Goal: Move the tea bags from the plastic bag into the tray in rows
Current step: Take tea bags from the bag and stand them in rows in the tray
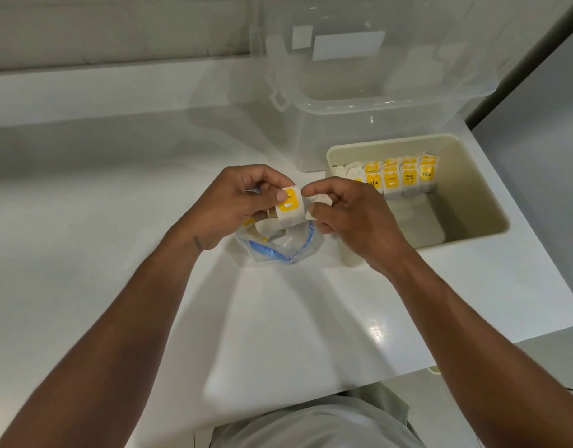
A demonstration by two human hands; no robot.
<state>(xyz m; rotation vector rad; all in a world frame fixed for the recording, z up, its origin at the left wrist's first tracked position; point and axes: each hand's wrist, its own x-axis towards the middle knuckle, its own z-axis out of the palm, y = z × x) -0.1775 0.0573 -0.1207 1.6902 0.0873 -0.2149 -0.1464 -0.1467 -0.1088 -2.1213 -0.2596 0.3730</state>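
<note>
My left hand (pixel 233 202) pinches a white tea bag with a yellow tag (pixel 290 208) above the clear plastic bag (pixel 275 247), which has a blue zip edge and lies open on the white counter with more tea bags inside. My right hand (pixel 350 218) holds another white tea bag (pixel 320 202) right beside the first one. The beige tray (pixel 472 176) stands to the right. A row of yellow-tagged tea bags (pixel 398 177) stands along its far side; the near half of its floor is bare.
A large clear plastic storage box (pixel 375 101) with its lid up stands behind the tray. The white counter (pixel 101 205) ends at a front edge near my body and at a right edge past the tray.
</note>
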